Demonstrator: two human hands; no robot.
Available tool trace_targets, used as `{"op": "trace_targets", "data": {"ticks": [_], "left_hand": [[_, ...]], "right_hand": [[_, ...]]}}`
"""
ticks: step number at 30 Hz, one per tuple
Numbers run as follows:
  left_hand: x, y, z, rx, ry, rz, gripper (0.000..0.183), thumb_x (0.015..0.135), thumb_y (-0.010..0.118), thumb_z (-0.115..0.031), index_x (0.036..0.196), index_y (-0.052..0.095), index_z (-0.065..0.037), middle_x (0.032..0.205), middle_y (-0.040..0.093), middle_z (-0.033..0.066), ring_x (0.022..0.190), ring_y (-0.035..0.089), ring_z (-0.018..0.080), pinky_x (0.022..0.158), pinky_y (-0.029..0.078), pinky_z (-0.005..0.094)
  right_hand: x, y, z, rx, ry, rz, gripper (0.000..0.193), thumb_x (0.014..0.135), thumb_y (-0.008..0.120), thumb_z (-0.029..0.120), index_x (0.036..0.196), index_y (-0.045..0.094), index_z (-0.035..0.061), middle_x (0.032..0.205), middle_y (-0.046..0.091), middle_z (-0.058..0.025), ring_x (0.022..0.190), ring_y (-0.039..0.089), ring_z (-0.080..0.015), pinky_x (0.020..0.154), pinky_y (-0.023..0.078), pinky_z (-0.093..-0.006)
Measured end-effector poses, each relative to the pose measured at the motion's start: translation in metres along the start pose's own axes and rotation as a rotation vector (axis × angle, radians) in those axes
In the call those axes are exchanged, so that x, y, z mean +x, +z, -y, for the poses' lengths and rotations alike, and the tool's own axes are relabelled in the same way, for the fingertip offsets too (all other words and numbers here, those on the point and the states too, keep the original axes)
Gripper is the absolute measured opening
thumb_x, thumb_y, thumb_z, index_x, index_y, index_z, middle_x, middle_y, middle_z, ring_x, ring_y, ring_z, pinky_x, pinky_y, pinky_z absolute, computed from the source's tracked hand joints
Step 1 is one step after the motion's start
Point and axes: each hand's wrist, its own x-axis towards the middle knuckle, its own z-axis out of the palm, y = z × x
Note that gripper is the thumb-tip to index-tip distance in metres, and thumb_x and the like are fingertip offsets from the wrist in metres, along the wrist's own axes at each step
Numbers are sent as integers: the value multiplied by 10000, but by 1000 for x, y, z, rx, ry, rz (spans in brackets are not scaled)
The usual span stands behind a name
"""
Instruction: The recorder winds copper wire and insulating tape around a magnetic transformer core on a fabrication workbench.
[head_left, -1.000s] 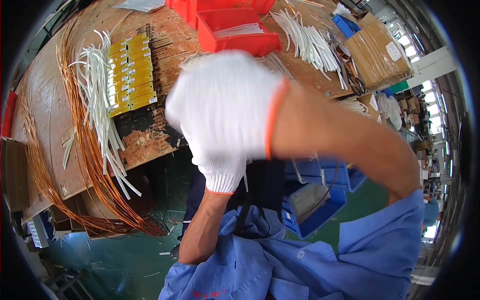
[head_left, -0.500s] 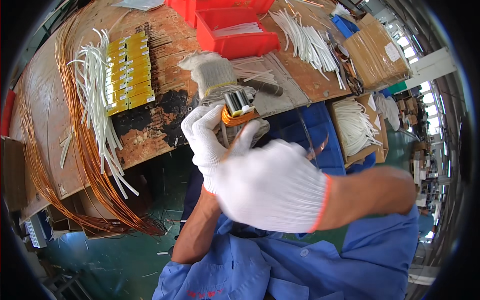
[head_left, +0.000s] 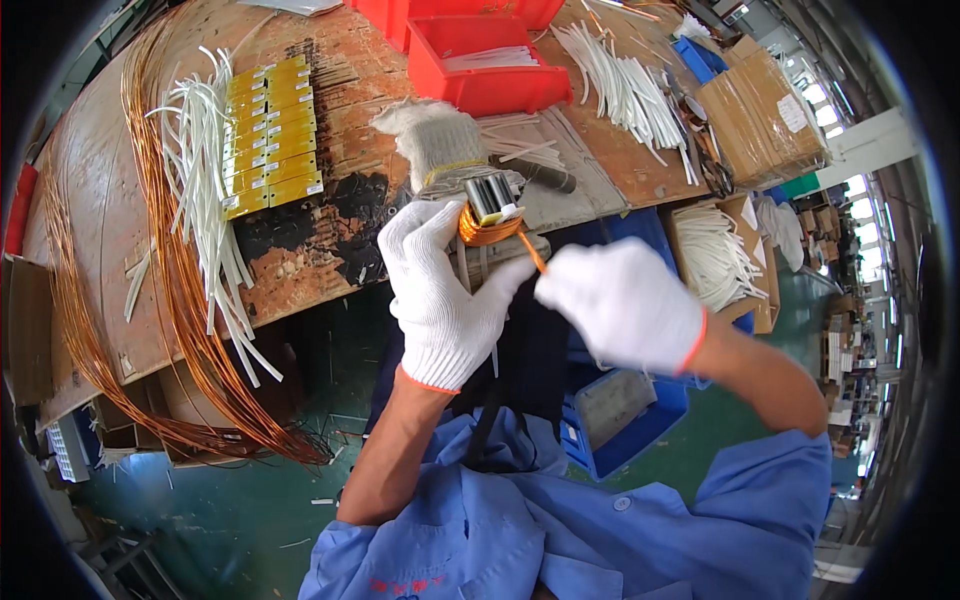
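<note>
A copper wire coil with dark cylindrical posts through its middle sits at the bench's front edge. My left hand, in a white knitted glove, closes on the coil's left side, its thumb reaching right below the coil. From the coil's right side an orange copper wire lead runs down to the right, straight and taut. My right hand, gloved and slightly blurred, is closed on the lead's end. Behind the coil stands a block wrapped in whitish cloth, with a yellow band around it.
Left on the wooden bench lie yellow flat pieces, white tubes and long copper wires. A red bin stands behind. Right are more white tubes, a cardboard box and a box of tubes. Blue crates sit below.
My right hand has moved right, away from my left hand, and the wire lead now shows stretched between it and the coil. My left hand still holds the coil.
</note>
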Motion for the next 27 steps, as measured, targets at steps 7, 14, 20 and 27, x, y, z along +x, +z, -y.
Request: {"op": "trace_targets", "data": {"ticks": [7, 14, 20, 27], "left_hand": [[-7, 4, -8, 62, -179, -115, 693, 823, 979, -119, 1404, 614, -17, 1379, 588, 190, 1254, 616, 356, 1070, 537, 470], [-7, 15, -7, -76, -341, -205, 599, 784, 1006, -130, 1271, 675, -21, 1284, 617, 140, 1237, 605, 304, 1082, 508, 433], [-2, 7, -2, 38, -58, -64, 737, 737, 1018, -111, 1370, 652, -21, 1308, 617, 177, 1269, 580, 376, 1110, 495, 485], [-34, -3, 12, -507, -410, -173, 658, 857, 949, -127, 1426, 643, 0, 1389, 632, 184, 1304, 595, 344, 1139, 493, 477]], "right_hand": [[96, -29, 70, -306, -137, -68, 258, 855, 777, 244, 1013, 764, 41, 710, 684, -95, 626, 740, -255, 556, 579, -429], [153, -36, -75, 232, 62, 372, 244, 996, 697, 209, 839, 751, 31, 684, 643, -74, 671, 657, -212, 690, 555, -408], [14, 6, -15, -89, 7, -20, 267, 1018, 635, 221, 1052, 780, -1, 831, 776, -127, 707, 749, -233, 634, 591, -384], [100, -33, 65, -280, -256, 27, 281, 810, 750, 181, 1024, 795, 5, 767, 725, -79, 691, 741, -232, 573, 566, -415]]}}
